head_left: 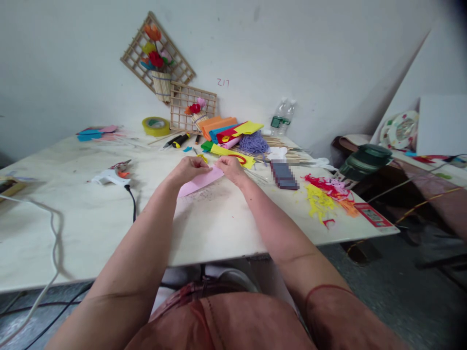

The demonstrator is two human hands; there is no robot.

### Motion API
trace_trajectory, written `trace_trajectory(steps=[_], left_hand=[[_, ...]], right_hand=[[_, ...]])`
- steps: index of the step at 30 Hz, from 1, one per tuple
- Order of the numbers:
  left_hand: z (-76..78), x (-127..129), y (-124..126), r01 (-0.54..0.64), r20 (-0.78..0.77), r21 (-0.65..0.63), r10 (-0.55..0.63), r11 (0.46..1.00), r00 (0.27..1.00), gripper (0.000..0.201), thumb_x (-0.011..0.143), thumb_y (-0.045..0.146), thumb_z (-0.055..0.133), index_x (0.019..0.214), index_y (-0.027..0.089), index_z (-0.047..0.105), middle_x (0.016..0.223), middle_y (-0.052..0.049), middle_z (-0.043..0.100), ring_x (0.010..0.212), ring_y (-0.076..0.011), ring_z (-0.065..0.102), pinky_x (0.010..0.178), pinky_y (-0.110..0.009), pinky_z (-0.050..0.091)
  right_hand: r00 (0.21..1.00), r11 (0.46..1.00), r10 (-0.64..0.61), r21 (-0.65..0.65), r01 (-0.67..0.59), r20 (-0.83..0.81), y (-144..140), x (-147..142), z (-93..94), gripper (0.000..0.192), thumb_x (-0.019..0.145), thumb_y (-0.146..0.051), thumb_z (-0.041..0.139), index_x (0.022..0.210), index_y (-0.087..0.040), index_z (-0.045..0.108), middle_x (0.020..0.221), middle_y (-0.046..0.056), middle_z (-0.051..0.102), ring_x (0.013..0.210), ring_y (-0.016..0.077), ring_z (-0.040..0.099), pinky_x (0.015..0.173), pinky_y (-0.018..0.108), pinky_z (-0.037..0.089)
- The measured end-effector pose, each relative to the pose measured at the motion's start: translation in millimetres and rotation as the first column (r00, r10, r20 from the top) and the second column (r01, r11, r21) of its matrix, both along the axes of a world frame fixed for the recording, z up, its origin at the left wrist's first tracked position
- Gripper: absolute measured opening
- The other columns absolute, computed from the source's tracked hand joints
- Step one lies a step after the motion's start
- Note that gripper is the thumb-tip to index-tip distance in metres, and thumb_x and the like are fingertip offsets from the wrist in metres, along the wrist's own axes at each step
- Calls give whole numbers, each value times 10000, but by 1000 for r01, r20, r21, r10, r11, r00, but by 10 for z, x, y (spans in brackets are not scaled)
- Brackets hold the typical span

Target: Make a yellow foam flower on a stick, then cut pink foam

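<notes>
Both hands meet on a pink paper (200, 182) lying on the table (219, 223). The left hand (188, 169) and right hand (230, 168) pinch its top edge, fingers curled. Behind them, maybe felt, sits a colorful pile (229, 132).

Two bare hands over a pale worktable (91, 218), left hand (188, 169) and right hand (230, 168) pinching a pink felt sheet (200, 182), white glue gun (109, 176) at left, coloured felt rolls (228, 131) behind, yellow tape roll (156, 126) near the wall
</notes>
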State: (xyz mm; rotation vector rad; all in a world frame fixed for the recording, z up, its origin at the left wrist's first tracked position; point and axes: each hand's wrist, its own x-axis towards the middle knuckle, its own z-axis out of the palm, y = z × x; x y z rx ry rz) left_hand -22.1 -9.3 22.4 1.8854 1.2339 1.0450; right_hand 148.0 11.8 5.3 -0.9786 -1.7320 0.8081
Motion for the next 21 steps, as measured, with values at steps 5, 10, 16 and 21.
trace_trajectory(steps=[5,10,16,21], left_hand=[[29,52,-21,-41,-14,62,42,997,999,251,602,380,685,639,144,608,587,7,557,550,-88,450,532,-226,353],[59,52,-44,-35,-92,63,40,997,995,262,637,404,649,670,145,629,628,-4,589,585,-103,469,563,-234,364],[38,28,-14,-36,-143,127,54,991,988,243,642,386,625,629,145,599,628,-8,581,604,-110,469,576,-234,358],[20,49,34,-106,-203,169,139,980,969,246,634,381,616,571,148,565,561,1,544,569,-108,437,540,-234,327]], right_hand=[[998,999,-34,30,32,48,-11,1,53,215,689,-303,503,557,-153,423,548,-43,353,548,69,319,529,204,251],[996,997,29,63,-35,89,-20,33,87,201,699,-295,501,573,-148,447,558,-38,367,552,71,326,532,203,261],[992,992,57,109,-70,114,12,16,16,213,702,-312,519,580,-140,488,560,-27,406,560,78,365,534,203,272],[996,995,3,104,-12,90,31,-9,-22,238,702,-336,530,569,-144,485,542,-31,400,534,74,349,516,204,255]])
